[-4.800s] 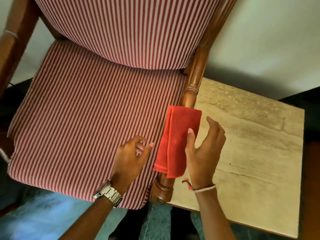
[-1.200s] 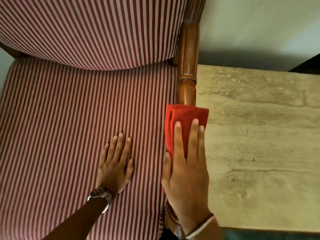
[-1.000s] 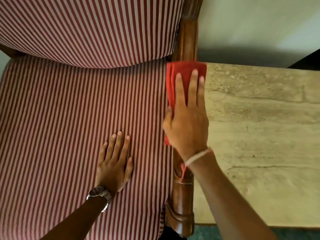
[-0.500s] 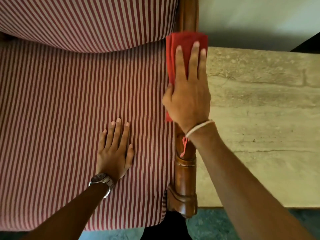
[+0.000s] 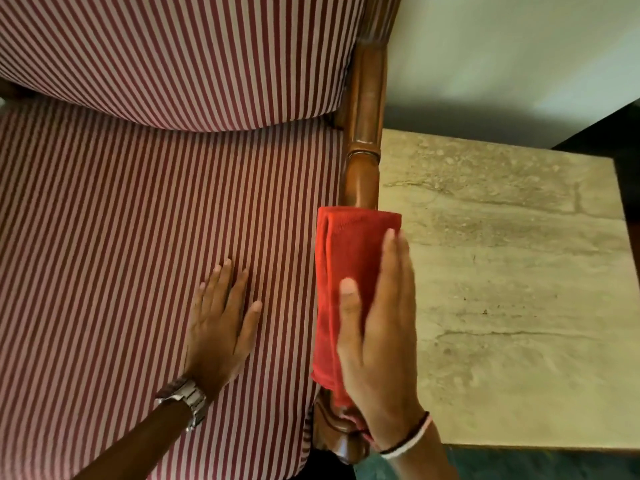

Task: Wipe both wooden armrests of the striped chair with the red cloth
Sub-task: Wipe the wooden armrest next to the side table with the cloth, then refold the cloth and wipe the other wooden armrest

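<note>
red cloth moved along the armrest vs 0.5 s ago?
Yes. The red cloth under the right hand has slid back toward the armrest's front end, away from the backrest; the turned ring it had passed now shows bare above it.

Armrest (image 5: 363, 140) middle under red cloth (image 5: 346, 251) and right hand (image 5: 377, 341); chair's left side off-frame.

- A metal link watch (image 5: 187, 400), silver in colour, is worn on the left wrist.
- A thin band (image 5: 408, 441) is worn on the right wrist; it appears white with a dark edge, perhaps thread.
- Both forearms are bare; sleeves are not seen.
</note>
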Motion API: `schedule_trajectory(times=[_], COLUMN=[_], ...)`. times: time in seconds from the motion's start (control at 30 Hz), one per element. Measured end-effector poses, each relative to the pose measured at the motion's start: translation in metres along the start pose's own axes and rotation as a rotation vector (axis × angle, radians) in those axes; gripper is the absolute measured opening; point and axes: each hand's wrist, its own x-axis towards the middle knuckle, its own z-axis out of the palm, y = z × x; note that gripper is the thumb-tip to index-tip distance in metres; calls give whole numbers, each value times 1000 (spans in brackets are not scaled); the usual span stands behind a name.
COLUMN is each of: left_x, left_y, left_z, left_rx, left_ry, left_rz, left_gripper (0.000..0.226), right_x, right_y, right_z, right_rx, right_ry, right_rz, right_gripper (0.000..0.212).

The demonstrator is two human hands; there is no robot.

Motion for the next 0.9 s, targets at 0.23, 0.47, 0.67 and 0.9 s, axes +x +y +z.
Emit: schedule_trajectory(times=[0.23, 0.47, 0.67, 0.9], left_x=[-36, -22, -10, -19], left_y=[124, 135, 98, -6], left_z=[-28, -29, -51, -152], left_rx=[-998, -1017, -1115, -994], left_ry=[-206, -114, -11, 141], left_rz=[-303, -392, -410, -348], left_gripper=[62, 54, 36, 26], right_x=[68, 77, 85, 69], right_y=[14, 2, -47, -147], right_z=[-15, 7, 38, 94], right_rx=[153, -251, -240, 118], right_ry=[100, 201, 158, 152], right_rz=[162, -58, -238, -282], right_gripper=[47, 22, 20, 17])
